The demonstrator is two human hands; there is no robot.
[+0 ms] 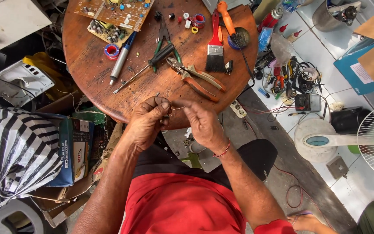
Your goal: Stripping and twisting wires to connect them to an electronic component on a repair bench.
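Down at the near edge of the round wooden table [91, 69], the left hand [146, 123] and the right hand [204, 125] sit close together, fingertips pinched on a thin wire [177, 108] that runs between them; the left also seems to grip some small part, too tiny to make out. Both hands hang right over the table's rim, above the gap between the rim and the person's lap.

Just beyond the hands on the table lie orange-handled pliers [198, 79], slanting toward the right edge. Left of the pliers a screwdriver [146, 67] lies diagonally, and beside it a silver soldering tool [120, 60] with a blue end. Bare wood stays open between these tools and the table's left rim, and a narrow free strip lies between the pliers and the hands.

Farther back, a red-handled paintbrush [215, 47] rests near the right rim, with green-handled cutters [164, 37] at mid-table and a small tape roll [111, 50] left of them. At the far edge sit circuit boards [113, 15] and an orange-handled tool [228, 21].

Off the table's right edge the tiled floor is crowded with cables and small tools [291, 78]; a white fan [351, 141] stands farther right. Off the left edge, cardboard boxes [72, 151] and a striped bag [14, 147] press close
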